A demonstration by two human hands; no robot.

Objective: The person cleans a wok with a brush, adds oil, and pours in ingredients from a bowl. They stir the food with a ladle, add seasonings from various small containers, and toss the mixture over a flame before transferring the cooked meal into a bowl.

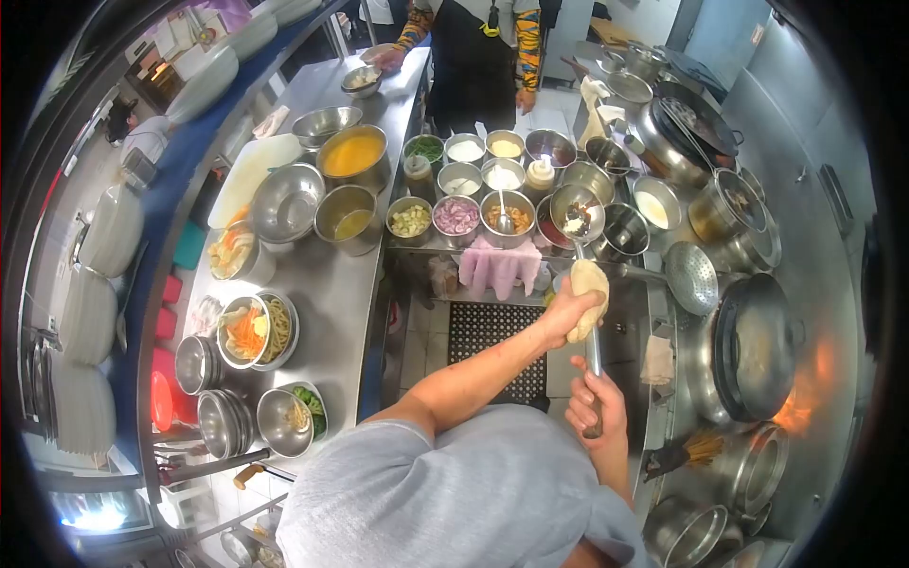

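My right hand [603, 409] is closed around the lower end of a long-handled ladle [593, 352], near its wooden grip. My left hand [566, 316] grips a folded beige cloth [589, 289] against the upper part of the handle. The ladle's bowl [578, 208] is over the seasoning containers and holds something dark with white bits. Just left of it is a steel container of brown pieces [511, 210] with a spoon in it. Chopped pink onion [457, 216] and pale diced pieces [410, 220] fill the containers further left.
A lidded wok [757, 348] is at right, with flame [803, 398] beside it. A skimmer [692, 277] lies near the stove. Bowls of cut vegetables [248, 331] stand on the left counter [327, 317]. Another person [473, 62] stands beyond the containers.
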